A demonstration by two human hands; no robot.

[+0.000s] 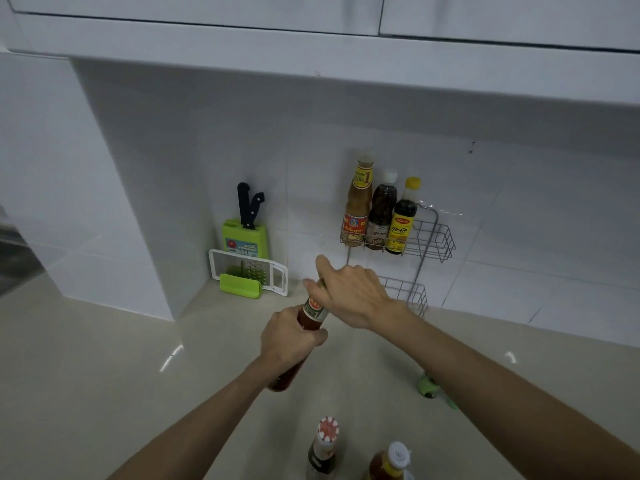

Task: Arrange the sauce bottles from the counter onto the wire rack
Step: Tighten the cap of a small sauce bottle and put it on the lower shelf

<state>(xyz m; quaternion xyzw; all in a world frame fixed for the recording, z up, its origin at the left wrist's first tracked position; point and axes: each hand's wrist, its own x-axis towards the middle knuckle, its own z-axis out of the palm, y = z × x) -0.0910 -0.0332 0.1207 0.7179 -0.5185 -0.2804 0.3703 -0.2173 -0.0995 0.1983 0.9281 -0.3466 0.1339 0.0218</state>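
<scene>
A red sauce bottle [313, 315] is held tilted above the counter. My left hand [289, 337] grips its body and my right hand [349, 294] covers its neck and cap. A two-tier wire rack [433, 237] hangs on the tiled wall behind. On its upper tier stand three bottles: a brown one with a red label [358, 206], a dark one with a white cap [381, 213] and a dark one with a yellow cap and label [403, 220]. The lower tier [408, 292] is partly hidden by my right hand. Two more bottles stand at the bottom edge: a dark one [323, 448] and an orange one [389, 462].
A green knife block with two black-handled knives [244, 233] stands in the corner, with a white grater [249, 271] leaning before it. A small green object [431, 388] lies on the beige counter [104, 358] under my right forearm. White cabinets overhang above.
</scene>
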